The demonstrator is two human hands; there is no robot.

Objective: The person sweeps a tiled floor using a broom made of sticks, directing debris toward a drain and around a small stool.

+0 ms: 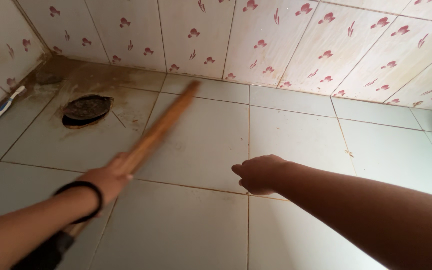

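One wooden stick [158, 129] runs from the grasping left hand [110, 176] up and away toward the wall; the right hand [258, 173], loosely curled and empty, hovers beside it over the floor [296, 135]

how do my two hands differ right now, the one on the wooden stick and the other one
The left hand grips the wooden stick; the right hand holds nothing. The left wrist wears a black band; the right wrist is bare. Both arms reach out over the tiled floor.
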